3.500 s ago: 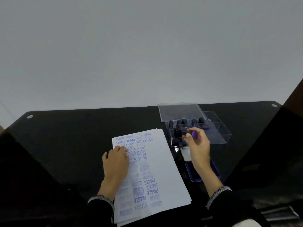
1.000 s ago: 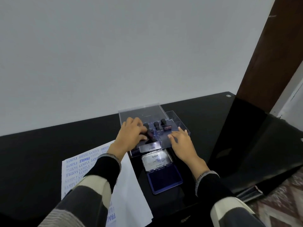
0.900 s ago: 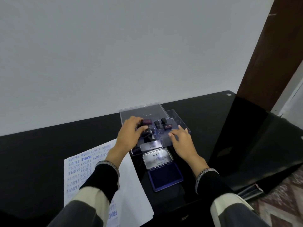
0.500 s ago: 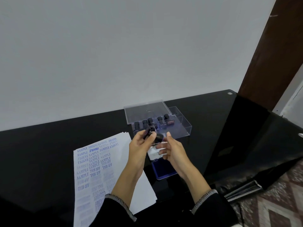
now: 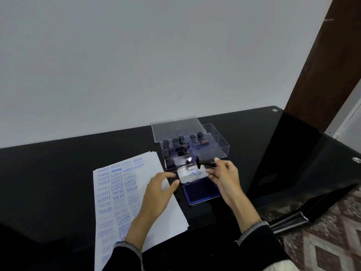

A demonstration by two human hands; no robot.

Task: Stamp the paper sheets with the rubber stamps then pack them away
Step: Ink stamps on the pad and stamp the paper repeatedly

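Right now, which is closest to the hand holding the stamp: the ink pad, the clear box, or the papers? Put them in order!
From the right hand, holding the stamp:
1. Ink pad, just under it.
2. Clear box, behind.
3. Papers, left, beneath the left hand.

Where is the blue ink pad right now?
The ink pad lies open on the black table, just right of the paper sheets and in front of the clear stamp box.

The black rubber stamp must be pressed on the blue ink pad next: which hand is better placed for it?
The right hand. It already holds the black rubber stamp just above the open blue ink pad, while the left hand is empty over the stamped white paper sheets.
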